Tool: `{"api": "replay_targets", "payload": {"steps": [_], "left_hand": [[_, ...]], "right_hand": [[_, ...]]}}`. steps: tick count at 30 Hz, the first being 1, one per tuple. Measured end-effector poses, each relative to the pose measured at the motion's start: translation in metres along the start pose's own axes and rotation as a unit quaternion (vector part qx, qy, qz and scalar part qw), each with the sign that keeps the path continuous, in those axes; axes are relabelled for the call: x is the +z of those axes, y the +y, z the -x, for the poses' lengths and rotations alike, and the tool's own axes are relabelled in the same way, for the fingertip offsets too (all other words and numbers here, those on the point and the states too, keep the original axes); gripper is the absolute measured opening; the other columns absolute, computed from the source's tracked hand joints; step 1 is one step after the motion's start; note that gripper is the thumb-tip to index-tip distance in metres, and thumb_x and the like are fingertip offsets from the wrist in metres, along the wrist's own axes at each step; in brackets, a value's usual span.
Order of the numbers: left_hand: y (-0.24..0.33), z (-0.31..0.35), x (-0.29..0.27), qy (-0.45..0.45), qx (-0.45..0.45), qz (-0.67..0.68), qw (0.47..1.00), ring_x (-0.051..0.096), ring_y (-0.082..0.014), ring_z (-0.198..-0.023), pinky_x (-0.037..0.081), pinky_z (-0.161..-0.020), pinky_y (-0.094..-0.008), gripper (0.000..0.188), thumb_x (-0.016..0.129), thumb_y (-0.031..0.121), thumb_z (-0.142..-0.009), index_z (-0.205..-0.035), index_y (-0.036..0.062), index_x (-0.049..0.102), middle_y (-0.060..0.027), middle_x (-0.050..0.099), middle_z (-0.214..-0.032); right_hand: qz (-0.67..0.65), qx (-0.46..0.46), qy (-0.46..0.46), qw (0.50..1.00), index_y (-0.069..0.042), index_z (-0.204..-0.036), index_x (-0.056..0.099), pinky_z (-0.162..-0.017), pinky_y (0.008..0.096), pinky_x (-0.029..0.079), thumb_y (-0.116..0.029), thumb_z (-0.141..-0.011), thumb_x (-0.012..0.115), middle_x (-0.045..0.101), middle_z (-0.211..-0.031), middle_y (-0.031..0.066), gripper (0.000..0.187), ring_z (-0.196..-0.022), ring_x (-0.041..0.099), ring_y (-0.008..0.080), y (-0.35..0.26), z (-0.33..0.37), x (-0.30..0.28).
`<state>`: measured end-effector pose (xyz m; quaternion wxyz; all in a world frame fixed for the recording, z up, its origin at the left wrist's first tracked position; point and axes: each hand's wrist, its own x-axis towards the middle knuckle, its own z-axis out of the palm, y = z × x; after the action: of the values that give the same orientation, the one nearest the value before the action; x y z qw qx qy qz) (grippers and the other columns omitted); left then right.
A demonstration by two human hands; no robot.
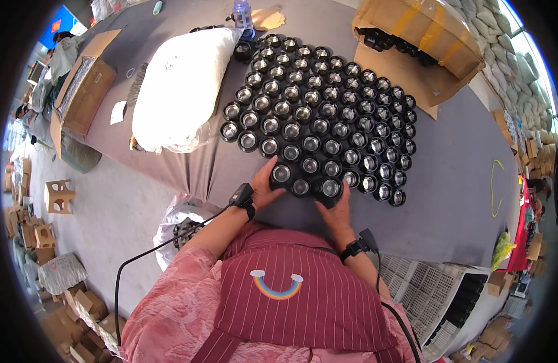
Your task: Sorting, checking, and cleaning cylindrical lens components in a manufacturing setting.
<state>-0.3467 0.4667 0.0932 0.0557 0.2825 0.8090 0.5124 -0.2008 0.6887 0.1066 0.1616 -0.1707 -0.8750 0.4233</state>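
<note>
Many round black parts with shiny silver centres stand packed in slanting rows on the grey-covered table; their exact kind I cannot tell. My left hand (266,184) curls around the side of one black round part (281,175) at the near edge of the group. On the other side, my right hand (337,209) grips another black round part (331,188), thumb toward me. A smaller-looking black part (301,187) sits between these two, touched by neither palm. Whether the held parts are lifted off the table cannot be made out.
Left of the rows lies a full white plastic bag (176,91). An open cardboard box (421,36) holding black parts stands far right; another carton (85,91) is far left. A bottle (243,17) stands at the back. Plastic crates (421,290) are below the table's right edge.
</note>
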Motion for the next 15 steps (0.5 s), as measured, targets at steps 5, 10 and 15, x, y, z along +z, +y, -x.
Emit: {"api": "replay_targets", "payload": {"steps": [5, 10, 15], "left_hand": [[0.001, -0.009, -0.006, -0.061, -0.023, -0.023, 0.998, 0.046, -0.0352, -0.131, 0.039, -0.109, -0.0396, 0.098, 0.084, 0.005, -0.063, -0.145, -0.0032, 0.030, -0.0230, 0.045, -0.140], [0.007, -0.003, -0.011, -0.023, -0.018, 0.017, 0.999, 0.046, -0.0331, -0.131, 0.039, -0.109, -0.0385, 0.099, 0.083, 0.005, -0.064, -0.146, -0.0029, 0.029, -0.0223, 0.046, -0.139], [0.032, -0.005, 0.004, -0.034, 0.024, 0.050, 0.998, 0.049, -0.0314, -0.129, 0.040, -0.107, -0.0379, 0.102, 0.083, 0.007, -0.065, -0.148, -0.0019, 0.026, -0.0207, 0.050, -0.136]], "right_hand": [[-0.038, 0.062, 0.008, 0.997, -0.003, -0.140, 0.030, -0.100, 0.0414, 0.044, -0.014, -0.066, 0.084, 0.049, -0.131, 0.0215, 0.093, -0.121, 0.052, 0.0372, 0.006, -0.004, 0.014], [-0.044, 0.059, 0.004, 0.997, -0.004, -0.135, 0.035, -0.097, 0.0427, 0.046, -0.014, -0.064, 0.084, 0.052, -0.124, 0.0203, 0.086, -0.115, 0.054, 0.0380, 0.020, -0.003, 0.019], [-0.035, 0.036, 0.015, 0.999, -0.003, -0.135, 0.036, -0.097, 0.0437, 0.045, -0.014, -0.063, 0.085, 0.052, -0.124, 0.0214, 0.088, -0.115, 0.054, 0.0389, 0.030, -0.003, 0.020]]}}
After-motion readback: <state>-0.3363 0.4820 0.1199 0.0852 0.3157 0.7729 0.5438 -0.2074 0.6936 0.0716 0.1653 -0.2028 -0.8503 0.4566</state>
